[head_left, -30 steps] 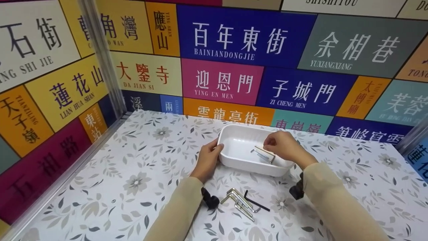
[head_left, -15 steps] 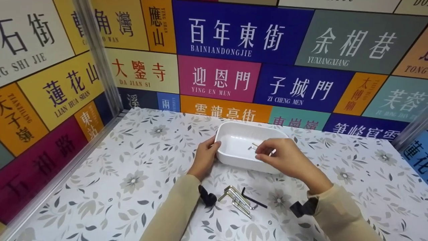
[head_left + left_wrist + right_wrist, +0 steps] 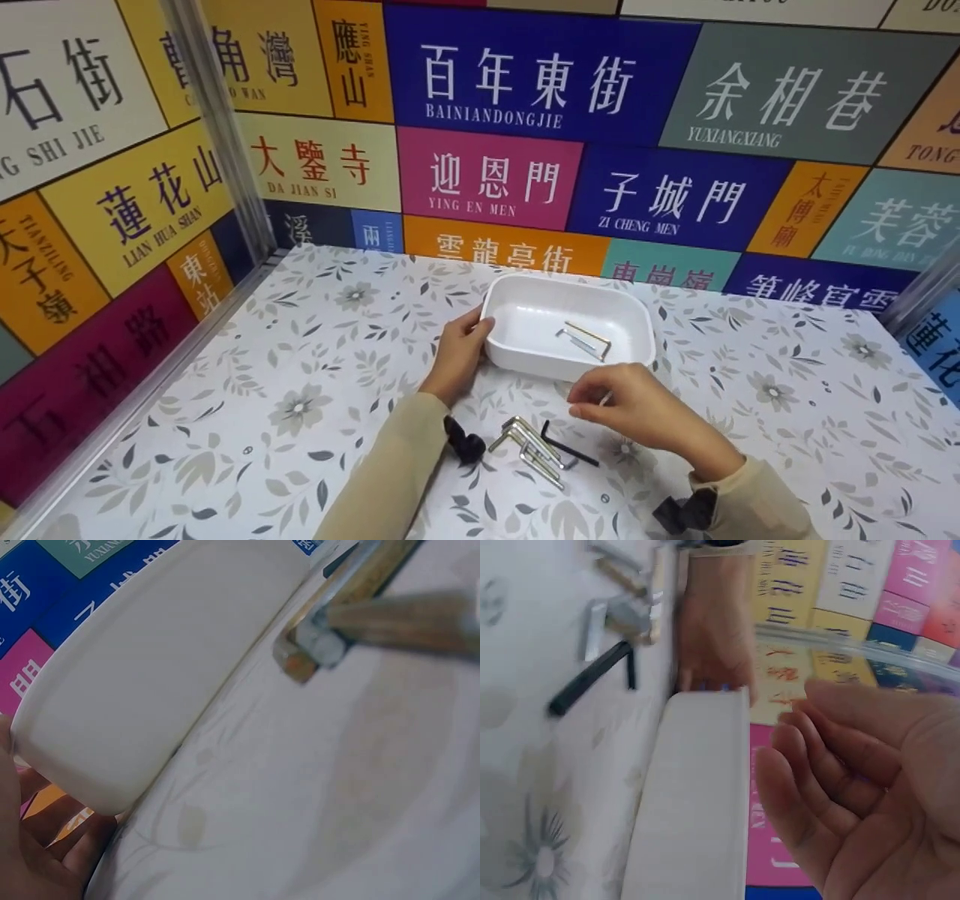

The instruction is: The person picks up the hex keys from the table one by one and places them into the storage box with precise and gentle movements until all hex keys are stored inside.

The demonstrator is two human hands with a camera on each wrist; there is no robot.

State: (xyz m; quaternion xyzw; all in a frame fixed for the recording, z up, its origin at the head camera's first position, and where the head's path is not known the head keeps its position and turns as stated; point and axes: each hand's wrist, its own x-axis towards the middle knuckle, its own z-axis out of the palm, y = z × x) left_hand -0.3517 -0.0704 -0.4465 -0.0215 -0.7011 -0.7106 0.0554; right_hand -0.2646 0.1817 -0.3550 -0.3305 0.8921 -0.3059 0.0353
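Note:
My left hand (image 3: 460,354) grips the left end of a white plastic tray (image 3: 536,363), thumb over the rim. In the left wrist view its fingers (image 3: 79,844) curl against the tray's end. Inside the tray lie a gold-coloured hex key (image 3: 587,330) and a silver hex key (image 3: 583,345). My right hand (image 3: 637,409) hovers just in front of the tray's near right side, fingers loosely bent with nothing between them, as the right wrist view confirms. Close by on the cloth lies a pile of gold and silver hex keys (image 3: 534,444), with a black hex key (image 3: 574,448) at its right.
A floral-patterned cloth (image 3: 300,409) covers the table. Behind the tray stands a wall of coloured street-name panels (image 3: 491,176), and a similar panelled wall (image 3: 112,322) borders the left side. Black wrist cameras (image 3: 684,510) are strapped over both sleeves.
My right hand has drawn back out of the tray toward me, leaving the two hex keys inside in plain view. The left hand keeps its hold on the tray.

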